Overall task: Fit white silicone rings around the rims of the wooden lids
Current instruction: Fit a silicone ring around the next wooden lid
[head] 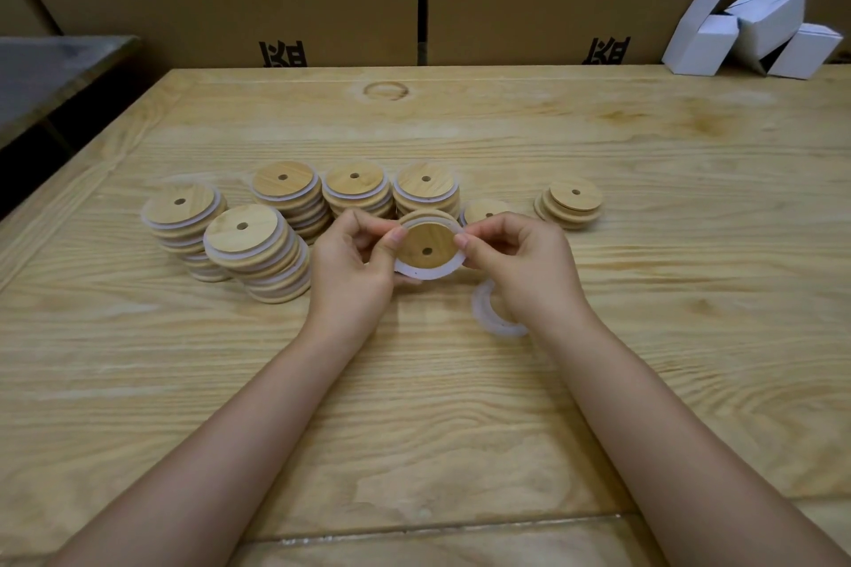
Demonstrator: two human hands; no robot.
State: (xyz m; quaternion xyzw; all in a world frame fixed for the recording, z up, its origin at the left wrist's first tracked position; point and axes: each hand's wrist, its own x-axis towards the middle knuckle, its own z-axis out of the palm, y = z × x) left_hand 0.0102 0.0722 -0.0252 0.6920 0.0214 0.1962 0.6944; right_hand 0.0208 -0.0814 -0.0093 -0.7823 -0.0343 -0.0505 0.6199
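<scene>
Both my hands hold one round wooden lid with a small centre hole, tilted toward me above the table. A white silicone ring loops around its lower rim. My left hand pinches the lid's left edge and my right hand pinches its right edge, both with the ring. Several stacks of ringed lids stand behind and to the left. A short stack of bare lids sits at the right. Loose white rings lie under my right wrist.
The wooden table runs from the near edge to a wall of cardboard boxes at the back. White folded cartons lie at the back right corner. A dark metal surface borders the left.
</scene>
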